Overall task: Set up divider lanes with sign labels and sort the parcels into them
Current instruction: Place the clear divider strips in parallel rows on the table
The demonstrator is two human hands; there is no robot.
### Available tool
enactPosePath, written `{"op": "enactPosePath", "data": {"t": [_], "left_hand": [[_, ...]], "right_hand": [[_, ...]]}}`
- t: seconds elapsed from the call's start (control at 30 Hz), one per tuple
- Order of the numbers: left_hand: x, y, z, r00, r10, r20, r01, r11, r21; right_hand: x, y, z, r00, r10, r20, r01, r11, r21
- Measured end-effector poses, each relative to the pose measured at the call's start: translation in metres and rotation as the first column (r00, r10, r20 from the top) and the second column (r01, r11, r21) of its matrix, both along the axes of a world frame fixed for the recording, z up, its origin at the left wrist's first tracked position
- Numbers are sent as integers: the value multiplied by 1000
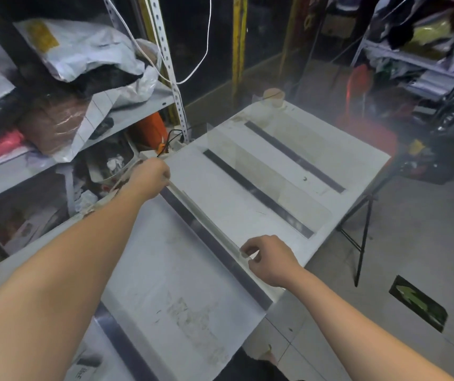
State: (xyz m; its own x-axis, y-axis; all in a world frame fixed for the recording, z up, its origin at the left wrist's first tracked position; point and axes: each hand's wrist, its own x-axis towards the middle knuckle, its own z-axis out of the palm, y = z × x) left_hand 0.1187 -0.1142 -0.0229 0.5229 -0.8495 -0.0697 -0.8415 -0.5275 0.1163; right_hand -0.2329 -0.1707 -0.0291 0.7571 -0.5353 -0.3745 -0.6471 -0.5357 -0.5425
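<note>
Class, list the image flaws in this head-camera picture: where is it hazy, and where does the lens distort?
Head view: pale haze veils the far corner of the table and the red stool; wide-angle distortion slants the shelf post; the left hand and right hand on the clear divider look fairly sharp.

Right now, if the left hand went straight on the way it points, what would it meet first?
The left hand would probably meet the upright clear divider at its far end; depth is unclear.

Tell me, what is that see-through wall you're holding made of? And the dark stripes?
The divider looks like clear plastic, maybe acrylic: the table shows through it. The dark strips look like flat, slightly shiny tape, but I can't be sure.
</note>
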Motion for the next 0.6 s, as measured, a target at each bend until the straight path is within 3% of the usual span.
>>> {"op": "enactPosePath", "data": {"t": [0.27,0.6], "left_hand": [[33,-27,-32,995,-39,-89,38,999,-15],[45,-46,-49,992,-108,-64,104,993,-61]], "right_hand": [[28,-10,-8,996,-61,-61,60,998,-19],[32,-22,-16,992,-77,-104,73,996,-43]]}}
